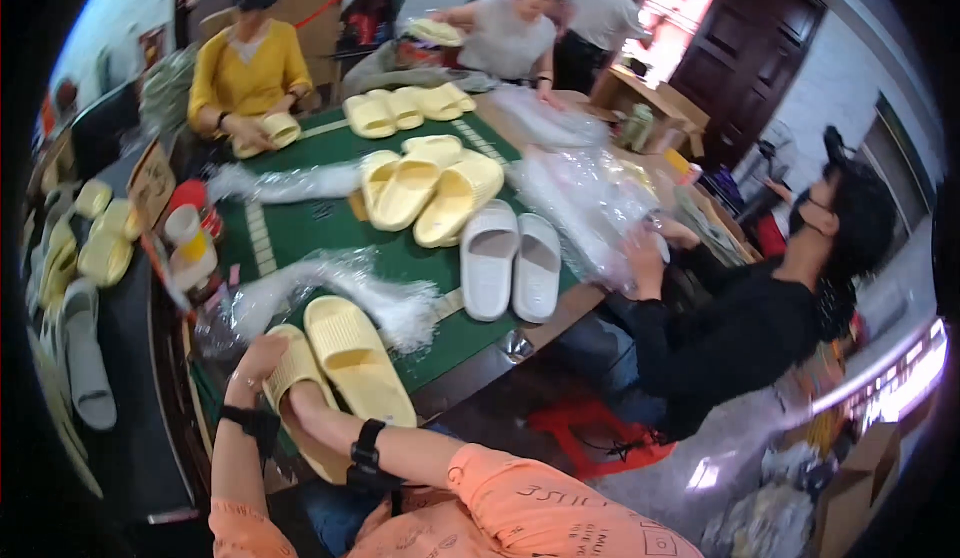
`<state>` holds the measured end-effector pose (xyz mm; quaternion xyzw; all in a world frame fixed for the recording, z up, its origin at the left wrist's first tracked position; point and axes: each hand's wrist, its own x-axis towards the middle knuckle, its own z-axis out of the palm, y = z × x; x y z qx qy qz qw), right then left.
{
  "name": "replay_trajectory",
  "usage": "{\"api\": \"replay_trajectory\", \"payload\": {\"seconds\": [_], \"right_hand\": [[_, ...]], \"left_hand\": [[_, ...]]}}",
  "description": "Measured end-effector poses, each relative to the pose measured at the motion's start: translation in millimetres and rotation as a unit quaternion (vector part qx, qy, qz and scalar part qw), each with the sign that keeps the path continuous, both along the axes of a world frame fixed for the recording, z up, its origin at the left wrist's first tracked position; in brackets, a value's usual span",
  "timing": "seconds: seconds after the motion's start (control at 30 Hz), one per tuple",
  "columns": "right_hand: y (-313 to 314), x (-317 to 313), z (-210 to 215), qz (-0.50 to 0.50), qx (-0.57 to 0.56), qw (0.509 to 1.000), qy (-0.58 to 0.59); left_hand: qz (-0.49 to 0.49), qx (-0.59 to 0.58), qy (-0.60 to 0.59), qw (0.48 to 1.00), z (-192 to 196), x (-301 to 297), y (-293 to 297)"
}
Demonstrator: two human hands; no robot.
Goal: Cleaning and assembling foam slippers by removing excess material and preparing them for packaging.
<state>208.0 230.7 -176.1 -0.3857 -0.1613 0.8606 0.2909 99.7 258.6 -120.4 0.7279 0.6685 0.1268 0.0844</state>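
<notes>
At the near edge of the table, my left hand [261,358] grips the outer side of a yellow slipper [298,355] by its ribbed strap. My right hand [309,404] reaches into the same slipper from the heel end, and its fingers are hidden under the strap. Beside it, to the right, lies a matching yellow slipper [358,358], apart from both hands. Just beyond is a bundle of thin clear plastic bags [350,293].
Yellow slippers [425,186] and a grey pair [489,263] sit on the green tabletop [318,233]. More slippers [92,353] line the dark surface at left. Co-workers [748,333] surround the table; one handles a slipper. Plastic bags [575,208] cover the right side.
</notes>
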Motion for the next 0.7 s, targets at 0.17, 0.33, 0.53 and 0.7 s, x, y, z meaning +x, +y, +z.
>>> {"api": "replay_trajectory", "payload": {"seconds": [0.17,0.33,0.53,0.7], "right_hand": [[-10,46,81,0.059,0.094,0.992,-0.053],[-30,129,120,0.173,0.342,0.92,-0.077],[0,181,164,0.179,0.233,0.938,0.183],[8,177,183,0.145,0.327,0.902,0.24]], "left_hand": [[0.207,-0.059,-0.368,0.904,9,9,-13],[0.288,0.035,-0.489,0.822,1,-7,-9],[0.305,0.114,-0.531,0.783,20,-10,4],[0.272,0.113,-0.432,0.852,20,-8,16]]}}
